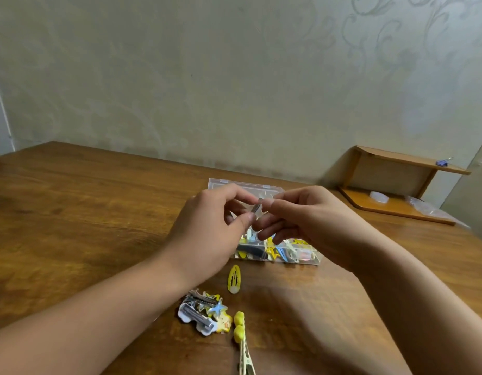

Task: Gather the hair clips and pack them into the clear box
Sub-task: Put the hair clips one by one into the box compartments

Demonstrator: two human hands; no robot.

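Observation:
Above the clear box (302, 258), my left hand (207, 226) and my right hand (302, 217) pinch one small metal hair clip (258, 207) between their fingertips. The box lies open on the wooden table with its lid (272, 188) tipped back, and several yellow and blue clips lie in its compartments. In front of the box a yellow snap clip (233, 278) lies alone. Nearer to me is a pile of clips (204, 315) with a blue star on top, and beside it a long clip with yellow pompoms (241, 336).
A small wooden shelf (396, 182) stands against the wall at the back right, with a white round thing (379, 197) and a plastic bag (429, 209) on its base. The table (85, 212) is brown wood; a patterned wall runs behind it.

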